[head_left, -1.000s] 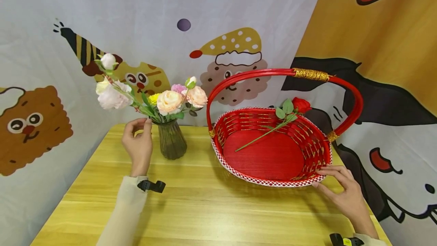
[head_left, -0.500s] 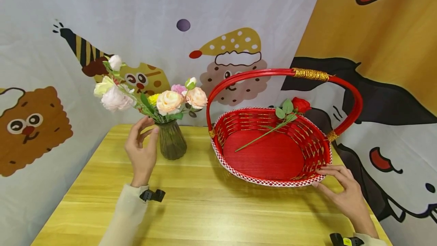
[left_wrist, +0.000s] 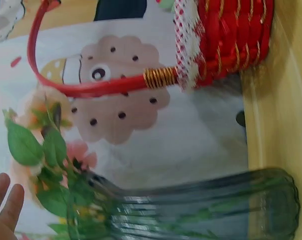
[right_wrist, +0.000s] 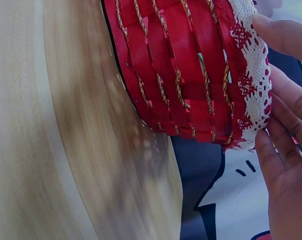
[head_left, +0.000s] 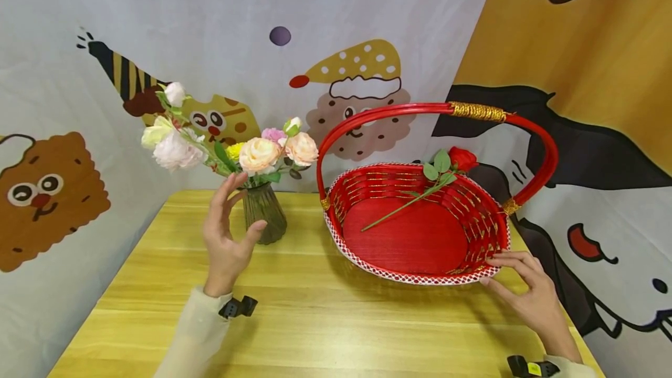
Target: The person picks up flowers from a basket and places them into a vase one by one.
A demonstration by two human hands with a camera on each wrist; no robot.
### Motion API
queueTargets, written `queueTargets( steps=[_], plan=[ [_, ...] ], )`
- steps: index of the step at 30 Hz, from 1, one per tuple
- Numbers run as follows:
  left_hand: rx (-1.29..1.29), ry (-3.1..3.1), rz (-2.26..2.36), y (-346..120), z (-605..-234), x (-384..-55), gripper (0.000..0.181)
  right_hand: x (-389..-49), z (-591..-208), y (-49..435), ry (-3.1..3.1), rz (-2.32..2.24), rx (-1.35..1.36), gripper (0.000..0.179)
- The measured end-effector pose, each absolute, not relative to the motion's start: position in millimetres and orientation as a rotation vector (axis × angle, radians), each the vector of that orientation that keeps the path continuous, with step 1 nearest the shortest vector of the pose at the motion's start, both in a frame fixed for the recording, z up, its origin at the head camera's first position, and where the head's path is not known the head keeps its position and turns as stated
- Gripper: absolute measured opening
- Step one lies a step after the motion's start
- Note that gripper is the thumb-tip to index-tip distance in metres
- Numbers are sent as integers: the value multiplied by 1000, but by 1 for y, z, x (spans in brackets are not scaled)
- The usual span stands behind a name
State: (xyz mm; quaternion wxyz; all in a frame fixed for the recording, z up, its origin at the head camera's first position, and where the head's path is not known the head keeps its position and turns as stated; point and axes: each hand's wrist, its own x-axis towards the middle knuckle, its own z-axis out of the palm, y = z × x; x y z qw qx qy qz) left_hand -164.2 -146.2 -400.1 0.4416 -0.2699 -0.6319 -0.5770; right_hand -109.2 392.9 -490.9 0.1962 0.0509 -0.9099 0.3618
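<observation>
My left hand [head_left: 227, 249] is just left of and in front of a ribbed grey glass vase [head_left: 269, 220], its thumb and fingers apart with nothing held. Peach, pink, yellow and white flowers [head_left: 260, 155] stand in the vase, and the pale ones lean out to the left. In the left wrist view only a few fingers [left_wrist: 11, 207] show, beside the leaves. On the right, my right hand [head_left: 532, 296] holds the lace-trimmed rim of a red woven basket [head_left: 404, 238], thumb outside and fingers over the edge. A red rose [head_left: 463, 159] lies across the basket, stem inside, bloom over the back rim.
Both vase and basket stand on a yellowish wooden table [head_left: 294, 319]. The basket's tall red handle [head_left: 388, 113] arches above it. Behind the table hangs a curtain [head_left: 220, 22] printed with cartoon figures.
My left hand has opened its fingers wider and moved slightly right toward the vase. The pale flowers at the left shifted and settled. My right hand stays on the basket rim.
</observation>
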Motion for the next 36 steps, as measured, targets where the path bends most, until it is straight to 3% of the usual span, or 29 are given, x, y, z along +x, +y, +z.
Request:
queueTargets(
  steps=[17,36],
  plan=[
    [-974,-1670,-1366,-99,-391,-170,91,-110,-493,393,-2530,1020,161,42],
    [-1038,-2081,-1490,-41,-386,-201,82,-109,-492,394,-2533,1013,156,42]
  ],
)
